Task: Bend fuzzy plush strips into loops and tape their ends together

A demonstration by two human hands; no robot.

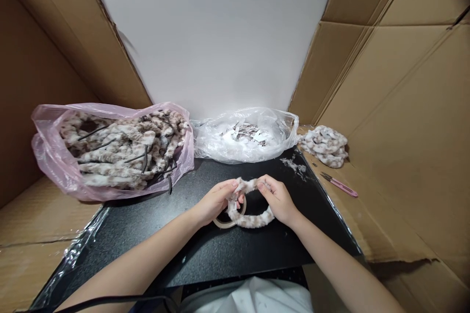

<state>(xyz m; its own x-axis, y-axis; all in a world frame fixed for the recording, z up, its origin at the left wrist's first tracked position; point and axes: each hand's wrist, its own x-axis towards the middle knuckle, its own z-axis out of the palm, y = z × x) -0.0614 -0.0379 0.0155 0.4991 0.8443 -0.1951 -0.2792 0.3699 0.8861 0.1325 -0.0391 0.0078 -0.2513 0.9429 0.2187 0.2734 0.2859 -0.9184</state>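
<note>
A fluffy white and brown ring of plush, like a headband (251, 221), is held up between my two hands over the black table. My left hand (219, 199) pinches its upper left side, fingers curled behind it. On the upper right, my right hand (278, 200) grips the same ring with thumb in front. Partly hidden under the ring and my left fingers lies a roll of beige tape (223, 225) on the tabletop.
At the left, a pink plastic bag (51, 166) holds many furry strips with dark cords. A clear bag (209, 144) of small flat pieces sits behind. Right, on cardboard, are a pile of fluffy rings (325, 145) and pink thread snips (343, 186). Cardboard walls (414, 122) flank the table (165, 244).
</note>
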